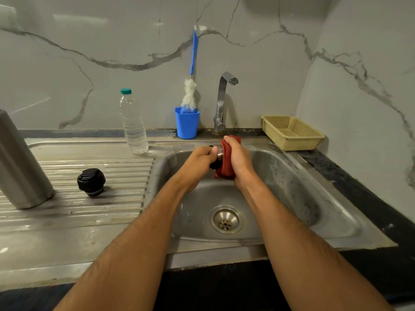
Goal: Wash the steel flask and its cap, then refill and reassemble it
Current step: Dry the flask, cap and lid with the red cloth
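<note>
The steel flask (19,162) stands upright and uncapped on the drainboard at the far left. A black stopper cap (91,182) lies on the drainboard ridges to its right. Over the sink basin, my left hand (202,159) grips a small black and steel cap part (217,157), mostly hidden by my fingers. My right hand (238,158) presses a red cloth (225,162) against that part. Both hands touch each other above the basin.
A clear plastic water bottle (133,122) with a green cap stands behind the drainboard. A blue cup (186,123) holds a blue-handled bottle brush (190,95). The tap (222,102) is off. A beige basket (292,132) sits at the back right. The sink drain (226,219) is open.
</note>
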